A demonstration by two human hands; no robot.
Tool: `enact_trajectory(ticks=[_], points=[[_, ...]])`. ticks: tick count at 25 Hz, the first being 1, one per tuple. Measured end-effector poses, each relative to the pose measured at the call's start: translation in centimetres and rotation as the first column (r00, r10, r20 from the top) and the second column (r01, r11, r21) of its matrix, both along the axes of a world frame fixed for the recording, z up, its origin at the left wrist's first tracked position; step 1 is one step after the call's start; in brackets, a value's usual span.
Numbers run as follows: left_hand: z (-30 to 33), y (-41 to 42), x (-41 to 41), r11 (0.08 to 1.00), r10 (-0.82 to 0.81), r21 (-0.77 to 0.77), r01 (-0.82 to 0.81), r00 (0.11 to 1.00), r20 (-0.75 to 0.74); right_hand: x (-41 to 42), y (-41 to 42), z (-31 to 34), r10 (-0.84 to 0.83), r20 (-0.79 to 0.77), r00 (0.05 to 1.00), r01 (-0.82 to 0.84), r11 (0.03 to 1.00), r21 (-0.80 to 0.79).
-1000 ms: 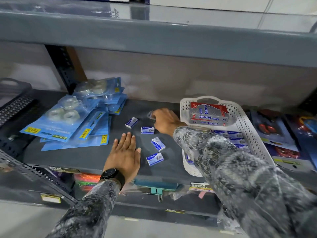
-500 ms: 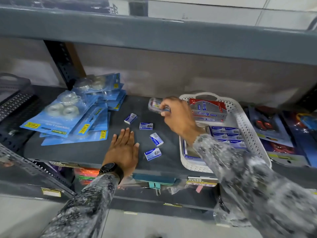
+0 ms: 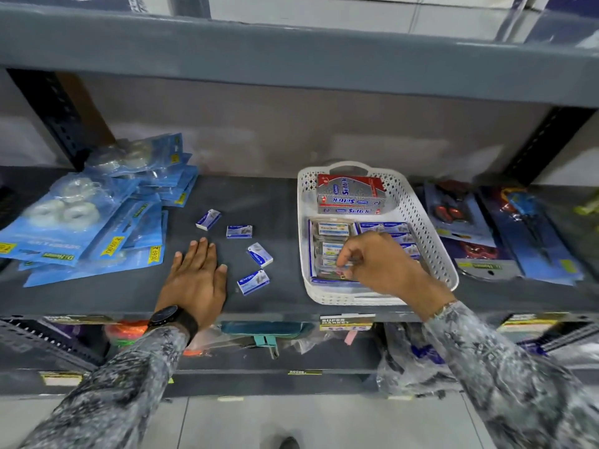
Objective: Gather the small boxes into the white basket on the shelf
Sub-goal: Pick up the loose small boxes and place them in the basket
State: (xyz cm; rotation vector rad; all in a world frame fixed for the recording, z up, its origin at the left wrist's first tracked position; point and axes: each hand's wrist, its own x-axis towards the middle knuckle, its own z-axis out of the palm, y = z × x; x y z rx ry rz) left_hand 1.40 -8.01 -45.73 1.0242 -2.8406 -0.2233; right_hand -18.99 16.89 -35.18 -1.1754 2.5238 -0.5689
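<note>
Over the basket (image 3: 436, 254), the right hand (image 3: 379, 264) pinches a packet to seat it, while the left hand (image 3: 194, 277) lies flat, bracing beside four loose boxes (image 3: 253, 281).

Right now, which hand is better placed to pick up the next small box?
Left. The left hand lies flat and empty beside the nearest small box; the right hand is busy over the white basket.

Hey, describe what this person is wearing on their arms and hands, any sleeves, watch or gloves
Both arms are covered by long sleeves in a mottled grey, black and white pattern, reaching to the wrists. The left hand is bare, with a black watch on a black strap at the wrist. The right hand is also bare: no gloves, and no rings or watch visible on it.
</note>
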Motion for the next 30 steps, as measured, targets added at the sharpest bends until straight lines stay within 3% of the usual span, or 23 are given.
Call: enact_trajectory(ticks=[8, 11, 13, 18, 21, 25, 28, 30], points=[[0.0, 0.0, 0.0, 1.0, 0.013, -0.014, -0.013, 1.0, -0.002, 1.4, -1.6, -0.3, -0.107, -0.148, 0.983, 0.112, 0.993, 0.025], [0.0, -0.1, 0.1, 1.0, 0.013, 0.002, -0.013, 1.0, 0.009, 3.5, -5.0, 1.3, -0.064, -0.244, 0.968, 0.036, 0.992, -0.121], [0.1, -0.1, 0.2, 1.0, 0.007, 0.007, -0.007, 1.0, 0.011, 5.1, -8.4, 1.6, 0.014, -0.225, 0.974, -0.049, 0.987, -0.15], [-0.1, 0.0, 0.1, 1.0, 0.009, 0.007, -0.009, 1.0, 0.0, 7.5, -15.1, -0.5, 0.082, -0.186, 0.979, -0.06, 0.991, 0.122], [0.0, 0.0, 0.2, 1.0, 0.017, 0.01, -0.017, 1.0, -0.005, 7.9, -15.3, -1.6, 0.084, -0.235, 0.968, -0.048, 0.987, 0.155], [-0.1, 0.0, 0.2, 1.0, 0.015, 0.005, -0.015, 1.0, -0.005, 7.9, -14.3, -1.4, 0.04, -0.215, 0.976, -0.03, 0.998, 0.049], [-0.2, 0.1, 0.2, 1.0, 0.008, -0.014, -0.008, 1.0, 0.004, 7.4, -11.2, 0.3, -0.093, -0.205, 0.974, 0.044, 0.972, -0.232], [-0.4, -0.2, 0.3, 1.0, 0.011, -0.016, -0.011, 1.0, 0.016, 5.7, -7.8, 1.3, -0.223, -0.182, 0.958, 0.152, 0.928, -0.339]])
